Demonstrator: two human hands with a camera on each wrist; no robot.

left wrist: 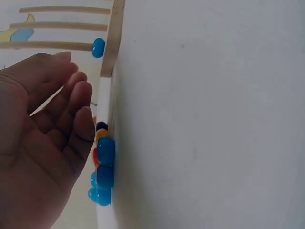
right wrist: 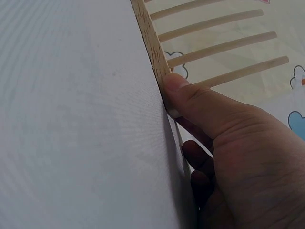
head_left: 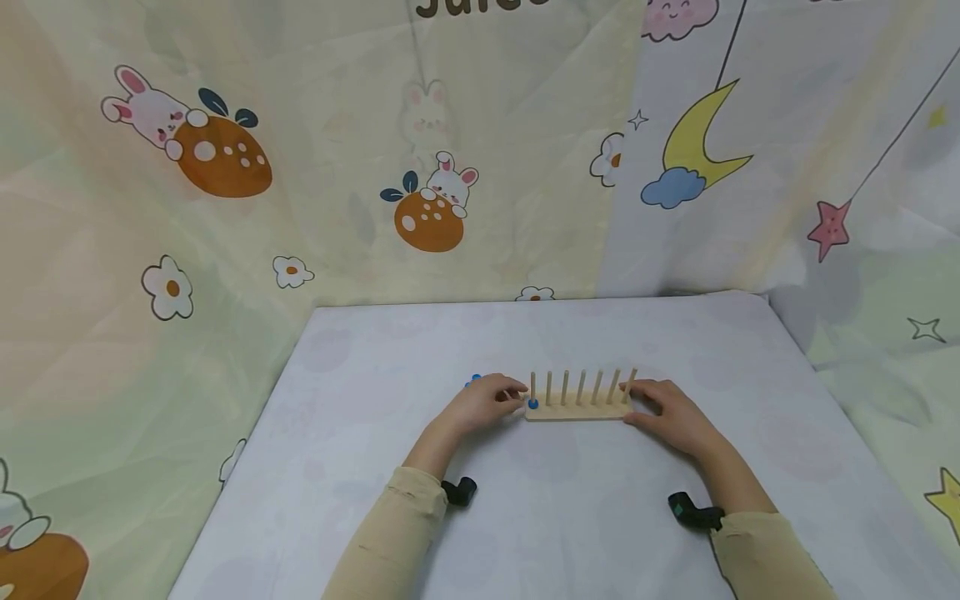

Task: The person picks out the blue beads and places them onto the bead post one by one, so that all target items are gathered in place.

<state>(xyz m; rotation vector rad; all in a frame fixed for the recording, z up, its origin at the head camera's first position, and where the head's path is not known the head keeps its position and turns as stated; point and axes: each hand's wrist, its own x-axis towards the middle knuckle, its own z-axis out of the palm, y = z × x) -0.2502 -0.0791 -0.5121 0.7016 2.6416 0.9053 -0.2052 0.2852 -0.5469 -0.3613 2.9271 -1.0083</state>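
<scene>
Sleeves at the frame's bottom. Left hand (head_left: 480, 402), grip apart, fingers relaxed, sits at the left end of the wooden peg board (head_left: 577, 408); loose beads (left wrist: 103, 167) lie beside it. Board's long axis runs left–right at tabletop (head_left: 375, 467) centre, pegs upright, one blue bead (head_left: 532, 404) on the leftmost. Right hand (head_left: 671, 417) presses its right end, thumb (right wrist: 190, 95) against the base.

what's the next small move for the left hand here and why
Probably the left hand should reach back to the small pile of coloured beads and pinch one. Only one blue bead sits on the wooden peg board, on its leftmost peg; the other pegs are bare. The left hand holds nothing, and the right hand already steadies the board's end.
</scene>
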